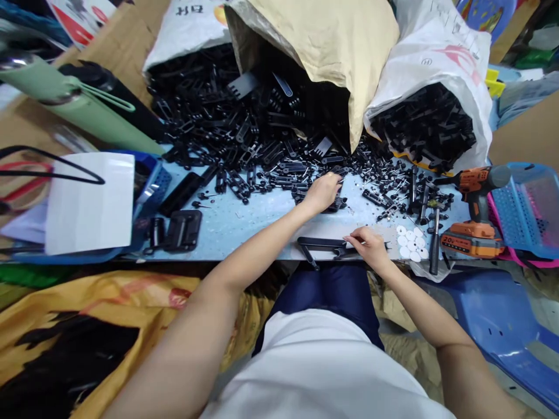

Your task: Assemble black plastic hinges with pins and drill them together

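Observation:
My left hand [322, 192] is over the front of a heap of black plastic parts [244, 145], its fingers closed at the tips. Whatever they pinch is hidden among the dark pieces. At the front edge of the bench, my right hand [370, 249] has its thumb and forefinger pressed together over a black folding bracket [323, 241]. Something tiny and pale may be between those fingertips, too small to name. The bracket lies flat, with one arm angled toward the edge. Small pins and knobs [384, 169] are scattered to the right of my left hand.
Three sacks, one white [192, 29], one tan [332, 41], one white [441, 46], spill black parts. On the right lie white discs [410, 241], a hammer [435, 244], a cordless drill [474, 209] and a blue basket [533, 203]. A green bottle [100, 110] leans left.

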Action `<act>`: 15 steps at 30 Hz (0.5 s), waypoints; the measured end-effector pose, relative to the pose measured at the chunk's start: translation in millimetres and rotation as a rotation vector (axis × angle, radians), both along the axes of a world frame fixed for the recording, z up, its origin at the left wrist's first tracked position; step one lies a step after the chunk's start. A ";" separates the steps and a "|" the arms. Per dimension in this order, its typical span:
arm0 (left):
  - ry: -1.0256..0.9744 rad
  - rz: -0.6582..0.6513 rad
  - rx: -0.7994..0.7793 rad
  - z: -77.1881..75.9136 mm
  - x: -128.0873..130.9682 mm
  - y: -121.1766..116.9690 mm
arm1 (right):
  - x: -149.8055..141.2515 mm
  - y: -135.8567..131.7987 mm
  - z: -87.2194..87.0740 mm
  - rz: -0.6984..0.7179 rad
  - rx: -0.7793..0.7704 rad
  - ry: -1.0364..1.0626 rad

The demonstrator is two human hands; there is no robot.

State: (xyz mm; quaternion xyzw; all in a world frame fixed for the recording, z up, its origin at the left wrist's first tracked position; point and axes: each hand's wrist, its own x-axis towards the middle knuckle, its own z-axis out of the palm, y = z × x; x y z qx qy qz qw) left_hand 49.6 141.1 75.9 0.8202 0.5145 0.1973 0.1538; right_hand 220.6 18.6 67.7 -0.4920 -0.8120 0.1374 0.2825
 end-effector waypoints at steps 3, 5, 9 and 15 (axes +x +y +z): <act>-0.028 0.018 0.032 -0.2 -47.0 -49.3 | -4.1 -7.0 -4.7 0.046 0.083 -0.198; -0.020 -0.005 0.019 1.7 -74.1 -79.7 | -6.6 -10.7 -6.8 0.102 0.126 -0.301; 0.081 -0.064 -0.093 9.4 -101.1 -117.8 | -10.6 -14.8 -10.7 0.183 0.205 -0.345; 0.349 -0.124 -0.131 17.0 -86.4 -124.0 | -8.2 -19.4 -11.8 0.136 0.196 -0.253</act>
